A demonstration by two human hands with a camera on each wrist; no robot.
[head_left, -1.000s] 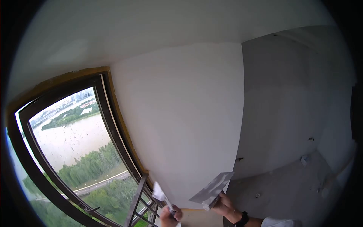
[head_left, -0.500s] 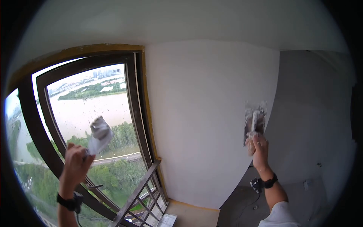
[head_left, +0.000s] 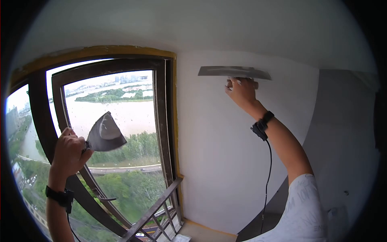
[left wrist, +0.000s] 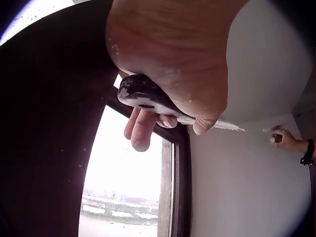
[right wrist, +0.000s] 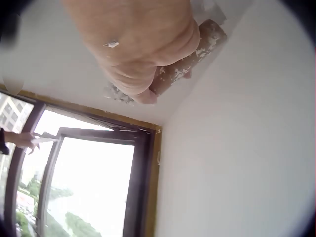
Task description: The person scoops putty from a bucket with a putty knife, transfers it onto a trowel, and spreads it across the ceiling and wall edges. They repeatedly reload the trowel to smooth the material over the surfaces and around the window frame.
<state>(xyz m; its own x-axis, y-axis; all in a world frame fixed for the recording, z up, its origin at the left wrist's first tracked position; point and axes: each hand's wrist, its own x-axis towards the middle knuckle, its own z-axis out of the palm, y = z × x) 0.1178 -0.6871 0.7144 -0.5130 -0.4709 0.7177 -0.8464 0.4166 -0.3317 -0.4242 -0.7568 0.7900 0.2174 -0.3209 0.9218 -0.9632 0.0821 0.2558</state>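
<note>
My left hand (head_left: 69, 151) grips a putty knife (head_left: 96, 137) in front of the window, its wide blade tilted up with white putty on it. In the left wrist view, the palm and fingers wrap round the knife's black handle (left wrist: 140, 91). Higher up, my right hand (head_left: 242, 92) holds a plastering trowel (head_left: 213, 71) with its long blade lying crosswise close under the ceiling. Putty specks cover the trowel's brown handle (right wrist: 212, 39) in the right wrist view, where the hand hides most of the blade.
A dark-framed window (head_left: 163, 121) with a yellowish border stands on the left, a metal railing (head_left: 161, 201) at its lower right. The white wall (head_left: 238, 153) runs beside it beneath the ceiling (head_left: 242, 28). Cables hang from both wrist cameras.
Both hands have risen from low in the view. The trowel went up to the wall's right side, then higher and leftward, turning crosswise. The putty knife came up before the window.
</note>
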